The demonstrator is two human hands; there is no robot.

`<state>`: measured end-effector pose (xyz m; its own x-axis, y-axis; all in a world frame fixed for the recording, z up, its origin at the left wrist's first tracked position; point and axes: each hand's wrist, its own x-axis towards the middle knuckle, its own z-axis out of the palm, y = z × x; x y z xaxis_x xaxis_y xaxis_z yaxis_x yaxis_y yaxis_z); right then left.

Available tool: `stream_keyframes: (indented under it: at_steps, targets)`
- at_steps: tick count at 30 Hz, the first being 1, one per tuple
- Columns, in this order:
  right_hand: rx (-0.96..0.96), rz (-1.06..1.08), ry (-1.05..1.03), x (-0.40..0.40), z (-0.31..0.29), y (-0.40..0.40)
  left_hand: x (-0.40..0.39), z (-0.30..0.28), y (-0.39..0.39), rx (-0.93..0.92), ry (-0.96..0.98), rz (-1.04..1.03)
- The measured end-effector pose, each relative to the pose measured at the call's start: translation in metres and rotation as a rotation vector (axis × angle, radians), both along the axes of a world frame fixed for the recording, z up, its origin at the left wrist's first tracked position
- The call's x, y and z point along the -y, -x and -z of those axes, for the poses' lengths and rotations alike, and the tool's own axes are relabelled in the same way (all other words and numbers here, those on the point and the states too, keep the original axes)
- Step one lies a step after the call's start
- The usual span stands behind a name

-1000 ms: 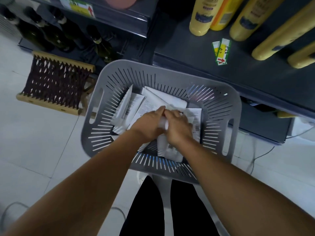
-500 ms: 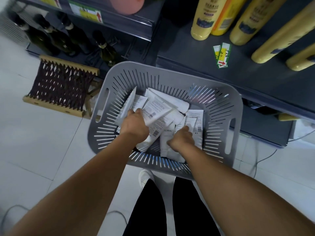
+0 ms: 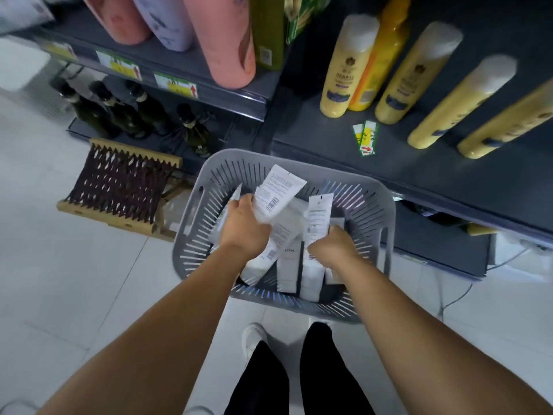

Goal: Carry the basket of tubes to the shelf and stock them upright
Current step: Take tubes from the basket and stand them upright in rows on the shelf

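Both hands were down in the grey slotted basket (image 3: 371,202), which sat on the floor against the dark shelf (image 3: 419,175). The left hand (image 3: 244,226) was clenched round a white tube (image 3: 279,193), lifted clear of the pile with its flat crimped end pointing up and away toward the shelf. The right hand (image 3: 332,245) pinched a second tube (image 3: 318,218) near its lower part, also raised, crimp end up. The remaining tubes (image 3: 299,271) lay loose beneath and between the two hands, overlapping at mixed angles. Risks judged from this state: the left-hand tube was held low and at a slant, so it could pivot in the grip or snag a neighbour and drag it over the rim just beyond the hand. Tubes are soft; a hard squeeze might crease the body. Standing them on the cap end gives a narrow base, so one set down tilted would probably topple. The yellow bottles (image 3: 347,67) stood on the shelf well beyond the right hand; a careless reach could knock them. Cap ends were hidden by the hands, so their orientation could not be confirmed.
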<state>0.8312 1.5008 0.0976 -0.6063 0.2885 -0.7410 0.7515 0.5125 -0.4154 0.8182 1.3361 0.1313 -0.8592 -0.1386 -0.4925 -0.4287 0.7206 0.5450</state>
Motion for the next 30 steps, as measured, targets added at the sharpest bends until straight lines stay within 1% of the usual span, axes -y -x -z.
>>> stream_keyframes:
  at_steps: [3,5,11,14,17,19,23,27,30]
  targets:
    - [-0.189,0.119,0.135,-0.001,-0.048,0.001,-0.004,-0.036,0.003,-0.096,-0.076,-0.010]
    - [-0.315,0.141,0.182,-0.003,-0.082,0.001,-0.008,-0.062,0.006,-0.174,-0.127,-0.015]
    - [-0.672,0.160,0.225,-0.012,-0.172,0.002,-0.025,-0.143,0.017,-0.417,-0.254,0.027]
    - [-0.801,0.194,0.253,-0.018,-0.216,0.006,-0.035,-0.176,0.024,-0.556,-0.315,0.077]
    - [-0.936,0.215,0.247,-0.029,-0.259,0.007,-0.050,-0.213,0.031,-0.657,-0.370,0.122]
    - [-0.981,0.222,0.240,-0.035,-0.280,0.009,-0.058,-0.229,0.037,-0.707,-0.388,0.151]
    - [-1.079,0.273,0.156,-0.062,-0.323,0.015,-0.083,-0.269,0.048,-0.802,-0.439,0.202]
    - [-1.138,0.313,0.055,-0.096,-0.360,0.025,-0.112,-0.300,0.059,-0.813,-0.491,0.252]
    - [-1.156,0.331,-0.002,-0.125,-0.378,0.038,-0.136,-0.316,0.074,-0.843,-0.486,0.278]
